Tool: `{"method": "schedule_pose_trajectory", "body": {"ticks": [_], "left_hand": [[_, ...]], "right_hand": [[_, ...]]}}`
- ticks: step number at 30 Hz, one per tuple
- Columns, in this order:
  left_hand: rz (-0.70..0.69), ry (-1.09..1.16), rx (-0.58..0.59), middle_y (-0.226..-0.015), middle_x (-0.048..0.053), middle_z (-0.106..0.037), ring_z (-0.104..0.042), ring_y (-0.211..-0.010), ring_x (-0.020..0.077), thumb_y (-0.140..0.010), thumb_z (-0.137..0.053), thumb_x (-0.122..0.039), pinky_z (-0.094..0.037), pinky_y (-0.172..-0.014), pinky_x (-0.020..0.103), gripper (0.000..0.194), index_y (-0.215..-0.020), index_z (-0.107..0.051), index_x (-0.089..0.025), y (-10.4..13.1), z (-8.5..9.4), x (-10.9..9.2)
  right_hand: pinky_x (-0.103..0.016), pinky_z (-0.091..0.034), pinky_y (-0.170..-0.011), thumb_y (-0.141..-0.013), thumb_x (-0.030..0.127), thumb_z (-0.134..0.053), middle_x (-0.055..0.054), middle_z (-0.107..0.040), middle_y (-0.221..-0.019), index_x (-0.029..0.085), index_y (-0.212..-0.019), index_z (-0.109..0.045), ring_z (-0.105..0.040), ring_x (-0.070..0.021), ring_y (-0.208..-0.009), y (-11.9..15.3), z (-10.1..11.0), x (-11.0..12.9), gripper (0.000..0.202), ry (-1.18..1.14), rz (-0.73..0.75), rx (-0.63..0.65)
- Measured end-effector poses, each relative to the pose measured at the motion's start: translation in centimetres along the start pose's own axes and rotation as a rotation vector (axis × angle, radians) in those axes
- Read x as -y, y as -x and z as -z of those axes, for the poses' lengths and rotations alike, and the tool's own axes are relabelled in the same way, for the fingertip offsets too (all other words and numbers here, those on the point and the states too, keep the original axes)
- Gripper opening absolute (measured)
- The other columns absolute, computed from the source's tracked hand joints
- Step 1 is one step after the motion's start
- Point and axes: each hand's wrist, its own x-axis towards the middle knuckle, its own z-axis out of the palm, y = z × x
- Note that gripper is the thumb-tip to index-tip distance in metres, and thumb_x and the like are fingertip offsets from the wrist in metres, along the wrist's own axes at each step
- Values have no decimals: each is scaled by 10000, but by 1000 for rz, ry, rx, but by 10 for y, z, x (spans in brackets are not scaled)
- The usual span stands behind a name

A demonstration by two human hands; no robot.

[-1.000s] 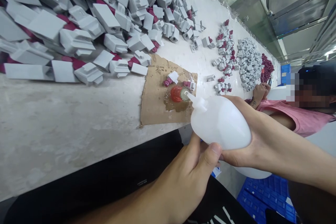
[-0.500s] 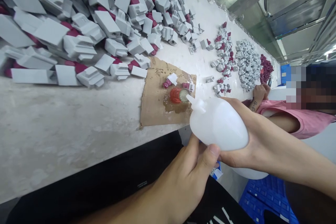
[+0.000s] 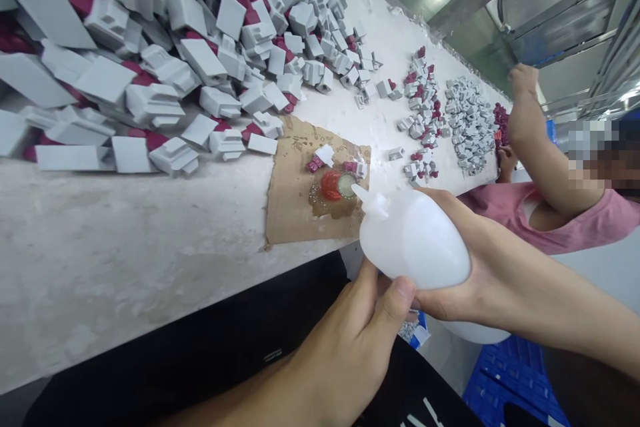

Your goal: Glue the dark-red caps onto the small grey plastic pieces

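Observation:
My right hand (image 3: 457, 260) is wrapped round a white plastic squeeze bottle (image 3: 423, 240), tilted with its nozzle toward the left. The nozzle tip is at the mouth of a small red container with a pale greenish round top (image 3: 346, 185); whether they touch I cannot tell. My left hand (image 3: 357, 327) closes on the bottle's lower side, thumb in front and fingers partly hidden behind it. The container is on a piece of brown cardboard (image 3: 295, 213), in a wet patch. Two small grey-and-maroon parts (image 3: 320, 157) lie beside it.
A large heap of grey-and-maroon plastic parts (image 3: 215, 67) covers the upper left of the white table (image 3: 125, 247). Smaller piles of parts (image 3: 470, 123) sit farther right. A co-worker in a pink top (image 3: 575, 220) is at the right. Blue crates (image 3: 520, 380) stand below.
The co-worker has raised one arm high above the table. My hands and the bottle stay almost in place; the view has shifted slightly.

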Motion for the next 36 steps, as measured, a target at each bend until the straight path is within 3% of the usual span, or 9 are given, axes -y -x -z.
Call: {"method": "schedule_pose_trajectory", "body": {"ticks": [6, 10, 17, 26, 36], "left_hand": [[-11, -1, 5, -1656, 157, -722, -791, -1315, 351, -1208, -415, -776, -590, -1254, 603, 805, -1835, -430, -271, -1, 1, -1], [-28, 7, 17, -1675, 154, -709, -784, -1320, 339, -1213, -414, -767, -582, -1269, 606, 803, -1849, -403, -277, 0, 1, -2], [-49, 4, 5, -1748, 146, -660, -656, -1579, 403, -1223, -442, -729, -530, -1347, 620, 797, -1883, -351, -292, 0, 1, -2], [-60, 21, 4, -1816, 144, -593, -542, -1702, 403, -1246, -447, -655, -463, -1415, 612, 756, -1889, -339, -272, -1, -1, -4], [-1, 31, 10, -1644, 161, -742, -715, -1526, 421, -1234, -463, -677, -581, -1296, 618, 777, -1887, -332, -277, 1, 0, -2]], "right_hand": [[-306, -697, -676, -848, 380, -1075, 1, -811, -1181, 344, -1429, -603, -826, -272, -938, 0, 0, -6, 750, -21, 2, 17], [-329, -705, -676, -852, 435, -1070, -12, -817, -1194, 344, -1447, -603, -831, -291, -947, 1, 1, -4, 762, -8, -2, 14], [-314, -685, -665, -848, 421, -1063, -12, -831, -1121, 302, -1413, -627, -823, -269, -892, -2, 0, 4, 724, -3, -5, 4], [-349, -691, -701, -856, 341, -1049, -21, -803, -1141, 312, -1374, -641, -807, -289, -939, -1, -4, -6, 660, -24, 27, -15], [-353, -690, -744, -834, 386, -1078, -24, -803, -1252, 340, -1436, -628, -811, -296, -994, 0, -1, -11, 753, -9, 2, 5]]}}
